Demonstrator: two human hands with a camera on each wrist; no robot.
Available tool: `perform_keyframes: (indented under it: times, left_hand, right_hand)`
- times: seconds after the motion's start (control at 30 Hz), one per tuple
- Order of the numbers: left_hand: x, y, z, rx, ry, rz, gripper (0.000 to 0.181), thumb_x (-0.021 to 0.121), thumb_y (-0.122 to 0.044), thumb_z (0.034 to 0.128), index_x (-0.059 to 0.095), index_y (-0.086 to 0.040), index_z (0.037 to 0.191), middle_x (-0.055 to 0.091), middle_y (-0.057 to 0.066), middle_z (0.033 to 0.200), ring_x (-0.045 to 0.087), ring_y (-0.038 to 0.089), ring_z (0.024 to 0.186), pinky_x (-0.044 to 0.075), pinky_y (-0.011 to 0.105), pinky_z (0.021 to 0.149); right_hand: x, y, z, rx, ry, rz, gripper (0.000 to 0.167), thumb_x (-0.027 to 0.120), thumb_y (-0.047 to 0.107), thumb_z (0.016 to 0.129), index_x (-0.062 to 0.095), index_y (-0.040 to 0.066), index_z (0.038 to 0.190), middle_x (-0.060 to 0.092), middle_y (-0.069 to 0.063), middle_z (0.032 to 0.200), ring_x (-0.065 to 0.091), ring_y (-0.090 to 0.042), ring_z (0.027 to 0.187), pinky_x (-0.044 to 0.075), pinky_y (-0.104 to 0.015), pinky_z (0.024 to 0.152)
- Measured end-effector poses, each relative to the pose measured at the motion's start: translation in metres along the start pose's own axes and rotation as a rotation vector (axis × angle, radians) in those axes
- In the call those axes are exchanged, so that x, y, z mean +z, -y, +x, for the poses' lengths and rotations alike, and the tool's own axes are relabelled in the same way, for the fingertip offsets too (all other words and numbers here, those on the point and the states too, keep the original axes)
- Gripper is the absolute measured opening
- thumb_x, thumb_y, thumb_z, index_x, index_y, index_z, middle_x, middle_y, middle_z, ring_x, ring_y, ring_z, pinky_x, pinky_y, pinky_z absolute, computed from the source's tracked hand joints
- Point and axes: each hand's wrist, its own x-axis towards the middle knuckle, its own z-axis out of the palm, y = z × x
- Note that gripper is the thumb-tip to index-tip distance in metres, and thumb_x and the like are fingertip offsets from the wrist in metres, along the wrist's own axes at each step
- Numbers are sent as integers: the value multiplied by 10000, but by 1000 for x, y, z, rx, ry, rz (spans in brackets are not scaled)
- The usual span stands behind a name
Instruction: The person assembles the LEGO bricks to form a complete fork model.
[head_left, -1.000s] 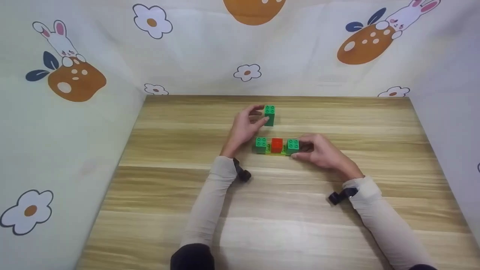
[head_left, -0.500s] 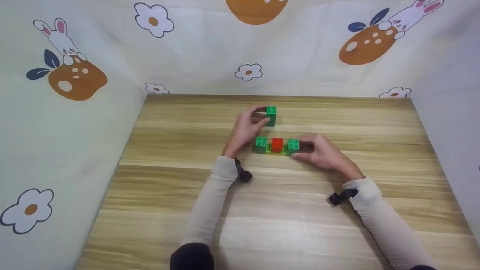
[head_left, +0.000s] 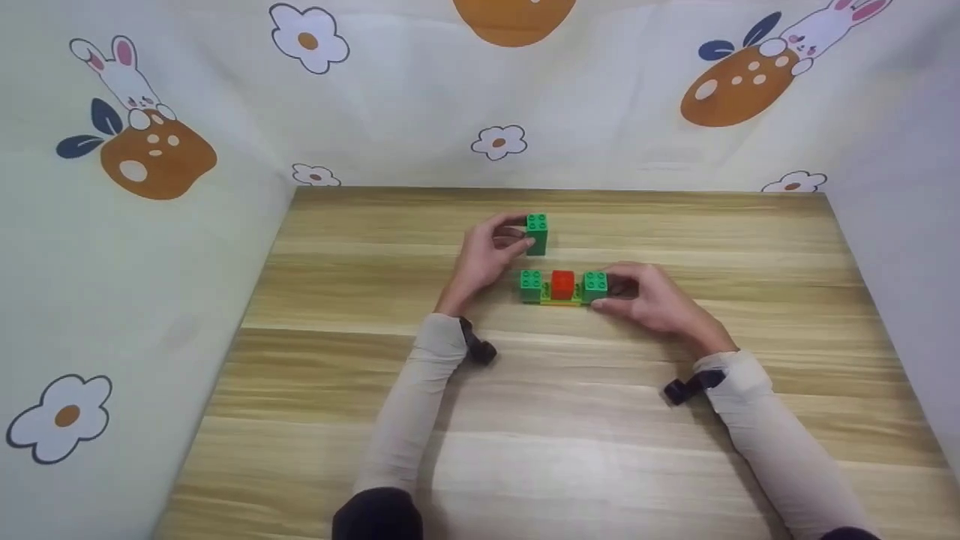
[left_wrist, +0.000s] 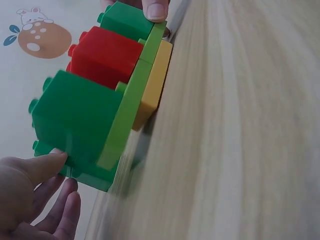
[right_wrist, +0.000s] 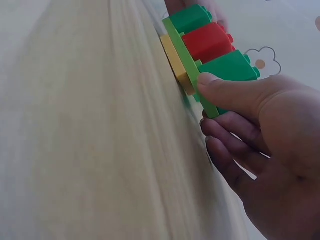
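Observation:
In the head view my left hand (head_left: 484,253) pinches a tall green block (head_left: 536,235) between thumb and fingers. Nearer to me, my right hand (head_left: 651,296) grips the right end of a row of toy building bricks. That row has a green brick (head_left: 530,285) on the left, a red brick (head_left: 562,284) in the middle and another green brick (head_left: 595,285) on the right. Under them runs a lime-green plate (left_wrist: 131,110), with a yellow brick (left_wrist: 153,82) beneath it, as the left wrist view shows. The right thumb presses the plate's end in the right wrist view.
The wood-grain tabletop (head_left: 540,420) spreads around both hands. A pale cloth (head_left: 390,97) printed with flowers and rabbits rises behind the table's back edge and along both sides. Dark wrist cameras (head_left: 480,351) sit on both cuffs.
The brick row has shifted slightly right with my right hand. My left hand and its tall green block have moved a little left over the last half second. Both grips stay the same.

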Motion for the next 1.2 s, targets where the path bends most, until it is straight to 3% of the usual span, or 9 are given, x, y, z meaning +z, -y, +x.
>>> perform_keyframes:
  times: [0.1,0.33,0.47,0.57,0.77,0.9,1.07,1.2]
  left_hand:
    - [-4,1,-3,-7,1,-8,447,844,-158,958,713,-139,1384,761,40,1309,748,176,1144,619,304,1014]
    - [-9,7,-9,46,7,-12,429,835,-133,962,715,-101,1373,754,75,1338,757,206,1146,623,309,1011]
    - [-8,6,-12,39,16,-28,430,841,-125,955,722,-106,1368,755,80,1335,760,217,1147,625,309,1008]
    - [-6,5,-14,33,37,-39,441,848,-136,951,721,-99,1373,756,92,1339,763,233,1151,629,311,1002]
    - [2,3,-21,37,91,-75,429,841,-127,955,722,-69,1363,757,119,1341,770,248,1133,635,326,990]
    - [12,3,-28,33,116,-86,464,845,-105,946,703,-56,1385,738,122,1378,763,263,1162,635,351,1004]
    - [27,0,-31,41,91,9,686,925,-249,881,620,-82,1472,679,75,1458,733,216,1186,619,325,1021]
    - [35,-4,-32,59,42,80,601,906,-302,902,647,-113,1410,704,62,1378,732,176,1115,622,289,978]
  right_hand:
    - [-8,-1,-2,8,-3,12,341,888,215,915,793,143,1235,807,-71,1104,736,-240,1003,592,-229,899]
    - [-30,-2,-8,61,-62,0,403,883,226,923,764,125,1294,795,-94,1182,723,-236,1070,590,-206,905]
    - [-39,2,-11,133,-75,80,451,873,201,931,732,110,1349,763,-137,1243,709,-242,1100,642,-248,820]
    - [-43,6,-12,144,-94,111,465,871,181,929,724,111,1365,748,-144,1280,706,-224,1122,641,-247,841]
    - [-49,12,-14,66,-167,92,442,880,164,920,745,111,1337,770,-80,1260,718,-173,1107,567,-179,966]
    - [-52,14,-14,4,-190,138,416,852,75,931,740,64,1332,771,-15,1223,740,-178,1093,583,-216,1009]
    - [-55,17,-14,-32,-220,172,415,845,40,928,739,47,1330,770,15,1203,755,-162,1051,597,-214,986]
    - [-57,20,-15,-18,-243,142,412,855,105,938,744,68,1334,767,20,1206,746,-138,1036,582,-180,981]
